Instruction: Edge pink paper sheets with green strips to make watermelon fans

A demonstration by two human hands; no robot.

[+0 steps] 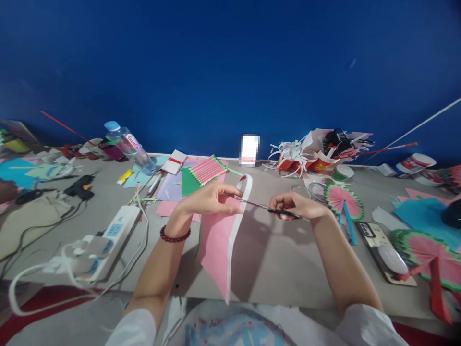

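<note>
Pink paper sheet, held upright over the table near the person's body, at about 6 o'clock from the blurred white card standing by the blue wall. Left hand: fingers pinched together on the sheet's upper edge, thumb underneath. Right hand: closed around the black handles of the scissors, whose blades point toward 9 o'clock and meet the paper at its top right corner. A narrow white-edged strip curls up and away from the sheet along its right side.

Handling, judged from appearance: the sheet looks light, thin and limp; it would sag or crease if held far from the blades, so the best hold is close beside the cut line, with gentle pinch pressure.

Surroundings: a pleated pink-and-green fan at 3 o'clock of the scissors; a phone just beyond it; a power strip at 9 o'clock; a water bottle lying at 10 o'clock; red paper cups with white shreds at 1 o'clock.
</note>
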